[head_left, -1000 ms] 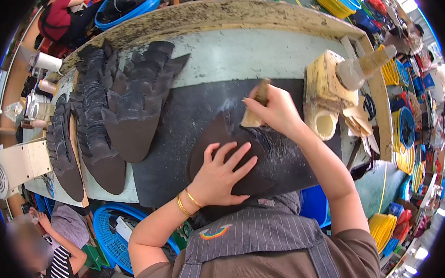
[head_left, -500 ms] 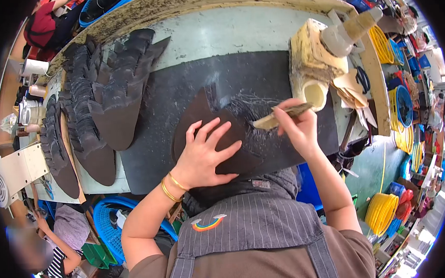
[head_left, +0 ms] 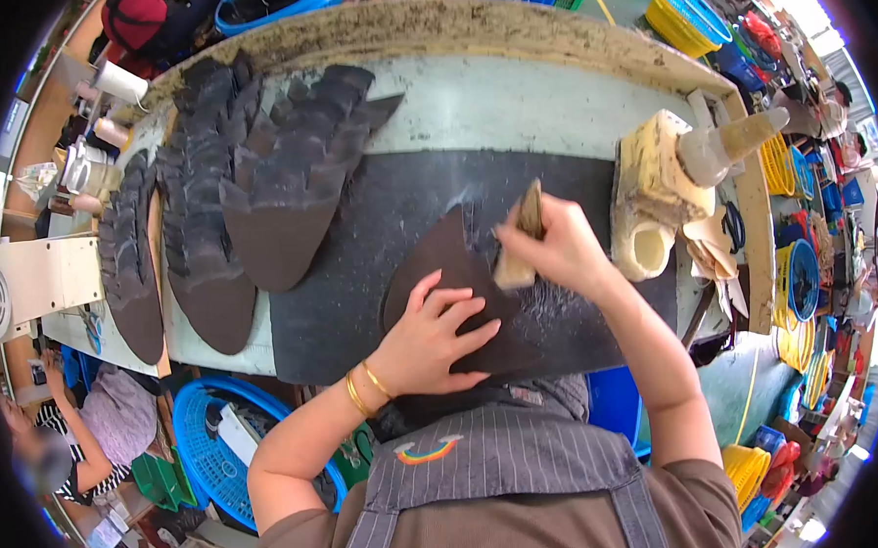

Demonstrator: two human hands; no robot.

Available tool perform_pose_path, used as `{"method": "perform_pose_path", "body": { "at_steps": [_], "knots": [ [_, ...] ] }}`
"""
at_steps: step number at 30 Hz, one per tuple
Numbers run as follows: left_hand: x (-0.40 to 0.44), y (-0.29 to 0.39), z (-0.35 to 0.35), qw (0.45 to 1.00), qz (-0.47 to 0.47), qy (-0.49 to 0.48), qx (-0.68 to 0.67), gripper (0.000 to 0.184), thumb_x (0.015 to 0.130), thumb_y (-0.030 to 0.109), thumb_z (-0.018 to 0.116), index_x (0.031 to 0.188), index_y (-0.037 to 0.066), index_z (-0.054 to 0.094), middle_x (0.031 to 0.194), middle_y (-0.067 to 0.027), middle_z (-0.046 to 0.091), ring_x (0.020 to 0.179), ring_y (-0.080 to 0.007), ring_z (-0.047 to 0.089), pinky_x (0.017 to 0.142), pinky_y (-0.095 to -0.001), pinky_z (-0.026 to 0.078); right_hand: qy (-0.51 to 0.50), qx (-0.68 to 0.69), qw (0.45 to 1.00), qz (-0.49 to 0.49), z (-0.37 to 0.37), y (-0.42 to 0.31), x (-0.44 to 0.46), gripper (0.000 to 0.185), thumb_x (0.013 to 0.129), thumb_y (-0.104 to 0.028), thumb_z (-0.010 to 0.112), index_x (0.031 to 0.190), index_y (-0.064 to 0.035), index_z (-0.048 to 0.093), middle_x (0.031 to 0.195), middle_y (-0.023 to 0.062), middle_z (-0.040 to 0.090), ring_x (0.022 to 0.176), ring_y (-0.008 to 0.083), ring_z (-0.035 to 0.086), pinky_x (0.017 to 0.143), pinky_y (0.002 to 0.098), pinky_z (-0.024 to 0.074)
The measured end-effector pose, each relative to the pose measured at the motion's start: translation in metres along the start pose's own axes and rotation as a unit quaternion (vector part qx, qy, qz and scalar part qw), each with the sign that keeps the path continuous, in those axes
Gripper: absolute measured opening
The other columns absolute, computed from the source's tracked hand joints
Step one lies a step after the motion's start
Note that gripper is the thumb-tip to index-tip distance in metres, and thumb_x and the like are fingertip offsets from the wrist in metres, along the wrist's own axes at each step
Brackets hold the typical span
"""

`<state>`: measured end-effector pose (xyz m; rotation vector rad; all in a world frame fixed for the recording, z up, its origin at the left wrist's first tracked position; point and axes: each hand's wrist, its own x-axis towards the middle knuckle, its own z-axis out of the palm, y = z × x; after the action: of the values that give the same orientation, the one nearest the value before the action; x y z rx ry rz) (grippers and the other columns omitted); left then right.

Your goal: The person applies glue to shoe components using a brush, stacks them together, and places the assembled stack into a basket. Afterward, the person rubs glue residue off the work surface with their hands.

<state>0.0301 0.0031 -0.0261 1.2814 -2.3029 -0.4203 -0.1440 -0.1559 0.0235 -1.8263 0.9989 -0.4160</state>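
At far left, another person [head_left: 88, 436] in a striped top sits partly cut off by the dark rim of the view, the face blurred. Beside them is a green crate [head_left: 161, 480], its contents hard to make out. The blue basket [head_left: 194, 461] next to it holds dark pieces and a white object, partly covered by the left forearm. On the table [head_left: 500, 100] lie three overlapping stacks [head_left: 281, 237] of brown pieces; how many each holds cannot be told. Behind them, a blue tub [head_left: 285, 8] with dark material is cut off at the top edge. The left hand [head_left: 437, 335] rests with fingers spread on a brown piece [head_left: 443, 259], which lies on the dark mat [head_left: 314, 324] and is partly hidden by it. The right hand [head_left: 560, 244] grasps a brush [head_left: 515, 269] between thumb and fingers, its bristles down at the piece's right edge. Right of it stands a caked block [head_left: 661, 161] with a round opening [head_left: 644, 252], the inside unclear, and a tilted bottle [head_left: 732, 146]. At far right, a blue basket and yellow baskets blur together.
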Motion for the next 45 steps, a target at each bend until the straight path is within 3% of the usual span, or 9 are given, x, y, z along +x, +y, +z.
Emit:
{"method": "perform_pose_path", "body": {
  "at_steps": [6,7,11,15,20,27,32,39,45],
  "knots": [
    [-0.003,-0.002,0.005,0.999,0.021,0.036,-0.018,0.053,0.065,0.044,0.08,0.108,0.016,0.068,0.11,-0.0061,0.056,0.108,-0.0273,0.053,0.11,-0.0576,0.029,-0.104,-0.085,0.989,-0.055,0.007,-0.005,0.024,0.027,0.076,-0.021,0.07,0.08,0.0043,0.06,0.065,0.0203,0.061,0.059,0.0291,0.065,0.057,0.0375,0.0491],
    [-0.003,-0.003,0.005,0.999,0.022,0.036,-0.018,0.052,0.065,0.044,0.08,0.107,0.016,0.068,0.109,-0.0063,0.056,0.107,-0.0272,0.053,0.109,-0.0579,0.029,-0.099,-0.069,0.992,-0.039,0.007,-0.01,0.024,0.021,0.08,-0.016,0.072,0.084,0.0024,0.061,0.067,0.0054,0.062,0.064,0.0086,0.056,0.058,0.0294,0.0481],
    [-0.004,-0.006,0.006,0.998,0.027,0.056,-0.026,0.049,0.064,0.042,0.082,0.102,0.013,0.068,0.107,-0.007,0.056,0.105,-0.0271,0.054,0.108,-0.0589,0.031,-0.085,-0.062,0.992,-0.062,0.009,0.011,-0.003,0.029,0.078,-0.022,0.07,0.081,0.0044,0.06,0.066,0.0174,0.063,0.06,0.0288,0.066,0.057,0.0368,0.0496],
    [-0.004,-0.003,0.006,0.997,0.03,0.066,-0.028,0.047,0.063,0.041,0.082,0.097,0.012,0.069,0.103,-0.007,0.056,0.104,-0.0268,0.054,0.107,-0.0592,0.032,-0.019,0.045,0.996,0.072,-0.005,-0.005,-0.025,0.022,0.083,-0.016,0.07,0.083,0.0037,0.061,0.072,0.0135,0.068,0.065,0.0154,0.066,0.059,0.0318,0.0511],
    [-0.005,-0.002,0.008,0.997,0.027,0.074,-0.024,0.044,0.063,0.04,0.083,0.094,0.012,0.069,0.103,-0.0065,0.056,0.103,-0.0265,0.055,0.107,-0.059,0.032,-0.065,0.013,0.997,-0.033,0.006,-0.002,-0.052,0.012,0.084,-0.01,0.071,0.082,-0.0005,0.063,0.068,0.0023,0.064,0.059,0.0041,0.055,0.052,0.0244,0.0445],
    [-0.005,0.001,0.009,0.998,0.025,0.061,-0.017,0.045,0.061,0.039,0.084,0.092,0.011,0.069,0.104,-0.006,0.056,0.106,-0.0267,0.054,0.108,-0.0595,0.032,-0.083,-0.029,0.995,-0.049,0.002,-0.014,-0.075,0.015,0.081,-0.013,0.07,0.081,-0.0015,0.06,0.065,0.0135,0.06,0.061,0.0293,0.062,0.056,0.0339,0.049],
    [-0.004,-0.001,0.008,0.997,0.023,0.067,-0.03,0.045,0.061,0.039,0.084,0.091,0.011,0.068,0.104,-0.0062,0.055,0.113,-0.0299,0.051,0.106,-0.06,0.032,-0.138,-0.046,0.988,0.049,-0.022,-0.004,-0.088,0.016,0.082,-0.012,0.07,0.079,0.0003,0.06,0.068,0.0087,0.065,0.063,0.0101,0.063,0.056,0.027,0.0496],
    [-0.002,-0.003,0.003,0.996,0.031,0.073,-0.049,0.044,0.063,0.039,0.082,0.091,0.009,0.067,0.103,-0.0081,0.055,0.114,-0.0323,0.05,0.105,-0.0595,0.033,0.043,0.058,0.97,-0.233,0.002,-0.01,0.015,0.011,0.082,0.0,0.068,0.089,-0.0012,0.06,0.084,0.0043,0.063,0.078,0.0102,0.061,0.071,0.0257,0.0508],
    [-0.003,-0.003,0.0,0.996,0.018,0.065,-0.064,0.044,0.064,0.04,0.08,0.092,0.008,0.067,0.103,-0.0098,0.057,0.115,-0.0322,0.049,0.107,-0.0587,0.032,-0.133,-0.061,0.945,-0.294,0.018,-0.004,0.026,0.014,0.076,-0.002,0.068,0.083,-0.0029,0.056,0.078,0.0113,0.059,0.07,0.0285,0.062,0.063,0.0343,0.0504]
  ]
}}
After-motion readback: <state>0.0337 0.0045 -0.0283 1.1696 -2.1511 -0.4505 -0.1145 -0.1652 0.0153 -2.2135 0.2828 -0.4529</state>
